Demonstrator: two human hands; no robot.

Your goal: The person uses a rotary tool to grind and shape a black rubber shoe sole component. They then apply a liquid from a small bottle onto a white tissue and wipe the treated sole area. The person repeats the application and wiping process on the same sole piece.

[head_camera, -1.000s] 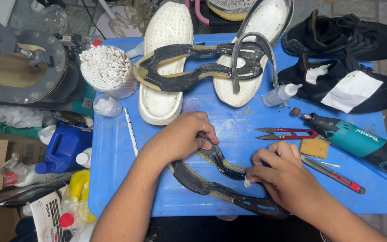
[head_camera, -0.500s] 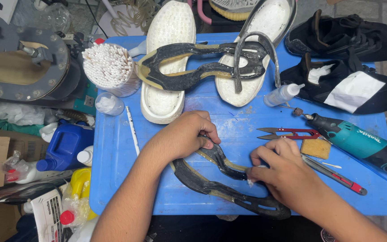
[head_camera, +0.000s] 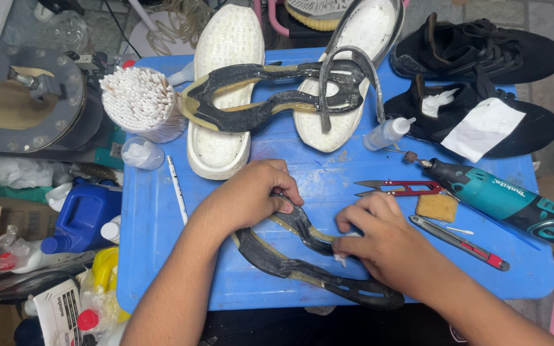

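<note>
- We pin the black rubber outsole (head_camera: 302, 269) with our left hand (head_camera: 248, 195), fingers curled over its upper end.
- Its long axis runs down-right under our right hand (head_camera: 386, 247), fingers pinching a white swab (head_camera: 340, 258) against it.

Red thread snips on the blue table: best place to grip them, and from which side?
Take the red thread snips by the red handle loop at their right end, coming from above. They lie flat on the blue table with the blades pointing left, toward the right hand. The teal rotary tool crowds the right side, so a top-down pinch looks safest.

black rubber outsole (head_camera: 302, 272) matt, scuffed; blue plastic tabletop (head_camera: 328, 186) smooth; white foam midsoles (head_camera: 222, 83) pebbled.
</note>
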